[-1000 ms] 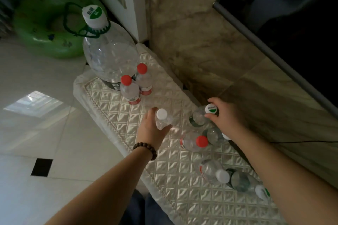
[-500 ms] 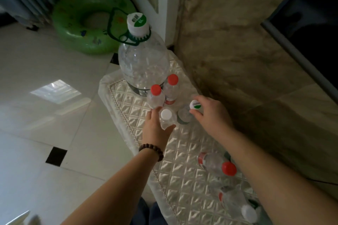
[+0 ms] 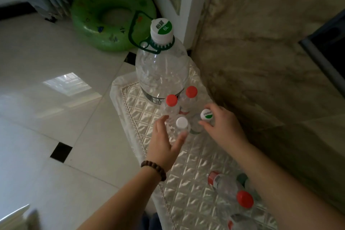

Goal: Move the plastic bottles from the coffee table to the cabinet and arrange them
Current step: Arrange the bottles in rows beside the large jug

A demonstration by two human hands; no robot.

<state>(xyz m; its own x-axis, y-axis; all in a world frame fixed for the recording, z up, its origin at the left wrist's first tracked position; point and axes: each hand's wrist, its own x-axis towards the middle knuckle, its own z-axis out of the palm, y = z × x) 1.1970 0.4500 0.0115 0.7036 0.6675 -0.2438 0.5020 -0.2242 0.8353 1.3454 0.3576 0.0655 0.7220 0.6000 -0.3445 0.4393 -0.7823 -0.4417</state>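
On the cabinet's quilted silvery cover (image 3: 186, 192), my left hand (image 3: 164, 147) wraps a small clear white-capped bottle (image 3: 181, 123) standing upright. My right hand (image 3: 224, 129) grips the neck of a bottle with a green-and-white cap (image 3: 206, 115) right beside it. Both bottles stand just in front of two upright red-capped bottles (image 3: 171, 100) (image 3: 191, 92). Behind those is a large 6L bottle (image 3: 160, 73) with a green handle. Several more small bottles lie on their sides near my right forearm, one with a red cap (image 3: 229, 188).
A marble wall (image 3: 261, 61) runs along the cabinet's right side, with a dark screen (image 3: 332, 43) mounted on it. A green swim ring (image 3: 112, 15) lies on the tiled floor beyond the cabinet's far end. The floor to the left drops below the cover's edge.
Both hands have carried their bottles away from the lying bottles toward the far end, up to the two red-capped bottles. The camera has followed forward.
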